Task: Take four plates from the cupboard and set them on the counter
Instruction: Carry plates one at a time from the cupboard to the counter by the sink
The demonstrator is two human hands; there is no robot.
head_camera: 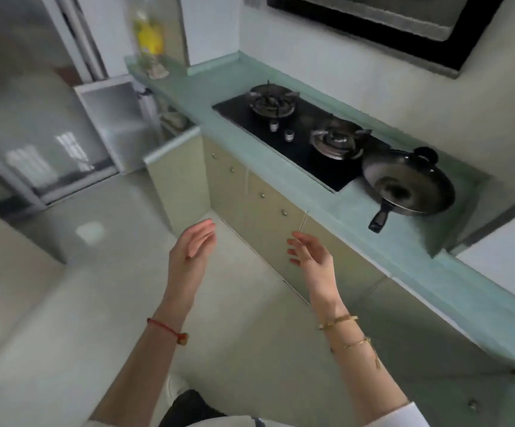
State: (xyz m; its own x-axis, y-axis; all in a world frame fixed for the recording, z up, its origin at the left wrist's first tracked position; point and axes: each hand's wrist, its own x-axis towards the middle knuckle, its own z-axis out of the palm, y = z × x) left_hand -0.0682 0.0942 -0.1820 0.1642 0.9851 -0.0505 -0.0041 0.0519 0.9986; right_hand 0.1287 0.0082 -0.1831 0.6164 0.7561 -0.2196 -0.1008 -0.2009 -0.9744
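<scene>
Empty hands, plates still hidden

The left hand [193, 245] and right hand [310, 257] are both wide and loose, holding nothing. No plates show. The shut cupboards [268, 217] sit under the counter [404, 251], ahead and to the right. The right hand is nearer.

Hands: left hand [193, 246] and right hand [311, 257] are held out above the floor [96, 303] in front of the cupboard doors [268, 217], palms facing each other, fingers loosely extended.
Wrists: a red cord bracelet [165, 329] on the left, gold bracelets [339, 322] on the right.
Bench: the pale green bench [207, 97] runs along the wall and carries a black two-burner stove [296, 140]. A dark frying pan [410, 183] sits at the stove's near end, handle toward the bench edge.
Cupboards: pale doors with small knobs. One open door [173, 177] is swung out at the far end.
Far corner: a blurred yellow bottle [148, 38].
</scene>
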